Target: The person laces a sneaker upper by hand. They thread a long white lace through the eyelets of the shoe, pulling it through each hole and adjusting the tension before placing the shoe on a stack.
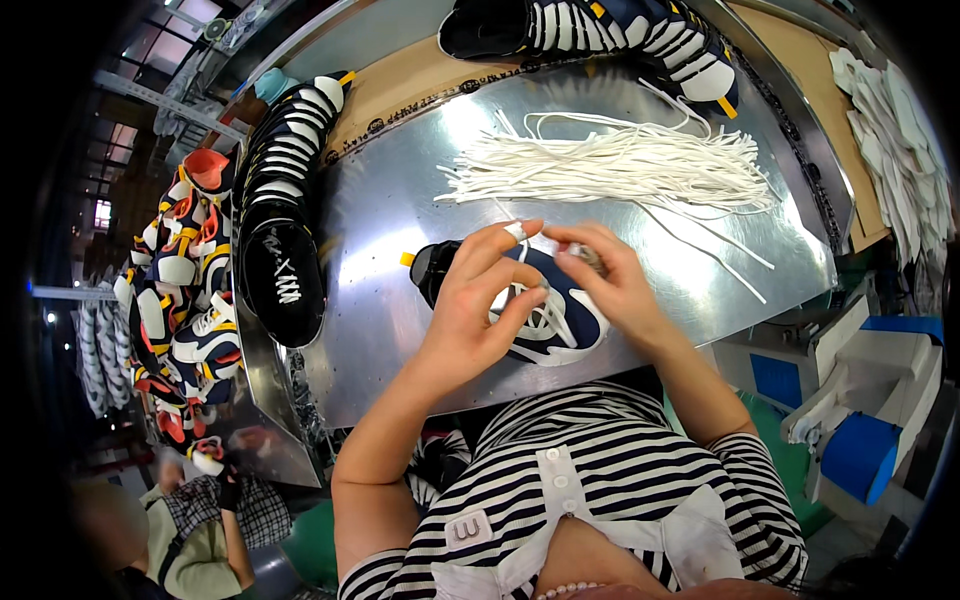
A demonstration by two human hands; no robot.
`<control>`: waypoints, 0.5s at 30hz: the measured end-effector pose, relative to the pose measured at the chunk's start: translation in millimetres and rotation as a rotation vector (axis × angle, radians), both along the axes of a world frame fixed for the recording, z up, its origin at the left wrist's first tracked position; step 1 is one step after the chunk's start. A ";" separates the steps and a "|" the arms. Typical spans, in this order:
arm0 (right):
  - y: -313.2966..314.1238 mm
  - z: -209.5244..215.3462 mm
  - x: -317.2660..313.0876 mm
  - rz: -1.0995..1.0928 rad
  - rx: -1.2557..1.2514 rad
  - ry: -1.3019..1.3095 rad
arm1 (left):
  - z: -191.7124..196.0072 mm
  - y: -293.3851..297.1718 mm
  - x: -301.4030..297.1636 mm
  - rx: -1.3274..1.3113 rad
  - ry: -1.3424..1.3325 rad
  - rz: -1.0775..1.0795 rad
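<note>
On the metal table in front of me lies a navy and white sneaker (578, 312), its toe to the right and its dark heel with a yellow tab to the left. A white shoelace (540, 318) criss-crosses its front. Above the shoe my left hand (480, 290) bends its fingers around a strand of the lace, with white tape on one finger. Close beside it my right hand (608, 278) is closed, thumb against fingers. Something small and greyish shows inside its grip, too covered to name. Farther back rests a loose bundle of white shoelaces (610, 165).
A row of dark shoes with white stripes (288, 170) stands along the left edge, another row (620, 30) at the back. Colourful sneakers (185, 270) pile up at far left, near another person (200, 530). White pieces (890, 140) hang at right, above blue-and-grey equipment (860, 450).
</note>
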State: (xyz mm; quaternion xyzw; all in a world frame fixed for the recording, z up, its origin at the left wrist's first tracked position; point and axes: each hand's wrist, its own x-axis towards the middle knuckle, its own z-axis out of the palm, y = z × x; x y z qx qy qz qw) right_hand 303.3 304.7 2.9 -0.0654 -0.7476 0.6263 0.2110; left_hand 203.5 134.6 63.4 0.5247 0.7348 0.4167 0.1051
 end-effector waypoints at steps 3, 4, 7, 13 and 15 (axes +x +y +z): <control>1.0 -11.0 -13.4 0.160 0.055 0.149 | 2.9 -1.3 -2.7 0.003 0.077 0.019; 1.3 -13.2 -15.2 0.259 0.027 0.183 | 2.9 -4.5 -5.2 -0.007 0.135 0.039; 5.0 2.9 -2.0 0.230 -0.391 -0.207 | -9.3 -25.7 -10.3 -0.009 -0.026 0.223; -5.1 -5.7 13.8 0.179 -0.261 -0.250 | -15.3 -16.7 -5.8 -0.072 0.258 0.160; -26.5 -25.7 6.3 0.201 -0.275 -0.236 | -15.0 -6.4 0.8 -0.079 0.286 0.140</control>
